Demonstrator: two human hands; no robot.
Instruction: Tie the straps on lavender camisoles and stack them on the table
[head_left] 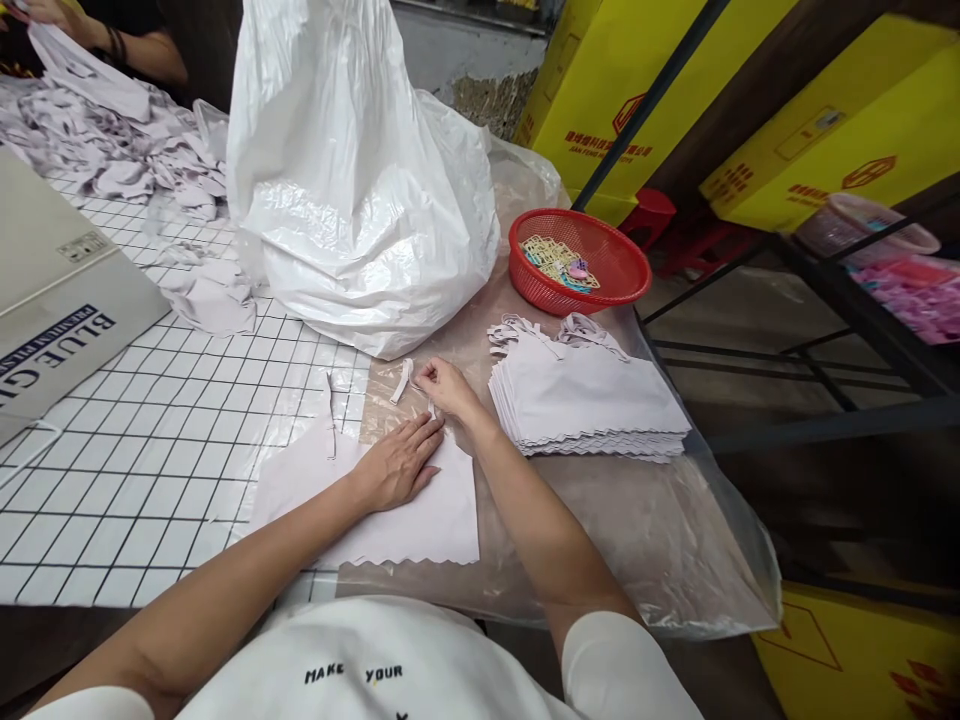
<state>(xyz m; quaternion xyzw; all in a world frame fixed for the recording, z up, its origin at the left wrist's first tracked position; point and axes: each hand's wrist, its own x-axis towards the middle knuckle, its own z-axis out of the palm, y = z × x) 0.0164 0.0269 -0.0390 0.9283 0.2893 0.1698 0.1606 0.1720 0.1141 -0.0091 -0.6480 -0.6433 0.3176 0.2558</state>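
Note:
A pale lilac camisole (442, 510) with a wavy hem lies flat in front of me, its hem toward my body. My left hand (401, 462) rests on its upper part, palm down with fingers stretched out. Just beyond, my right hand (445, 388) is closed in a pinch at a thin shoulder strap (431, 408); the fingertips partly hide it. A looped strap piece (403, 381) lies left of those fingers. The other shoulder strap (331, 420) stretches away from the garment's left side. To the right is a neat stack of similar camisoles (592, 395).
A large white plastic bag (360, 190) stands behind my hands. Beside it sits a red basket (581, 260) of small coloured pieces. At left are a carton (67, 290) and a garment heap (127, 150), where another person's hand holds cloth. Clear plastic covers the table's right edge.

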